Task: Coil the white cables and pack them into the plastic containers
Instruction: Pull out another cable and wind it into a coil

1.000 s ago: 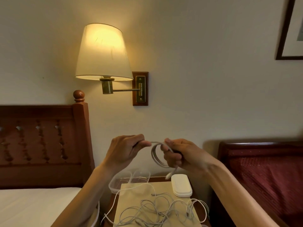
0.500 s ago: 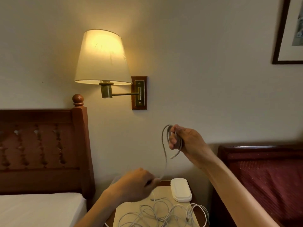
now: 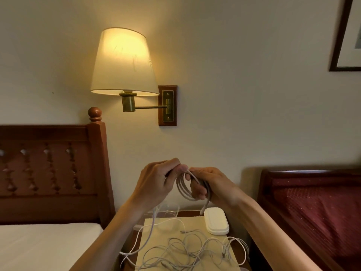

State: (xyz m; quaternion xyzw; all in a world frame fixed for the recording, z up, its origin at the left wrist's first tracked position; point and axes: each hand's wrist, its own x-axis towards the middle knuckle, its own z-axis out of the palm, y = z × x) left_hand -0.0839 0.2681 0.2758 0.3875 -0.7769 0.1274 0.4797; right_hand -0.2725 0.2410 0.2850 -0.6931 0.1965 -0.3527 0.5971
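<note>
My right hand (image 3: 212,183) grips a partly wound white cable coil (image 3: 183,189) in front of the wall, above the nightstand. My left hand (image 3: 158,181) pinches the same cable at the top of the loop, its fingertips meeting my right hand's. One cable end (image 3: 204,209) hangs down from the coil. A loose strand (image 3: 150,229) trails from my left hand down to a tangle of white cables (image 3: 187,253) on the nightstand. Clear plastic containers (image 3: 170,211) are barely visible behind my left wrist, mostly hidden.
A closed white case (image 3: 216,221) lies at the nightstand's (image 3: 156,227) back right. A lit wall lamp (image 3: 123,63) hangs above. A wooden headboard (image 3: 52,171) and white mattress (image 3: 39,245) stand left; a dark red bed (image 3: 316,208) stands right.
My left hand rose from the nightstand back up to my right hand, bringing another loop of cable to the coil. My right hand lowered slightly with the coil.
</note>
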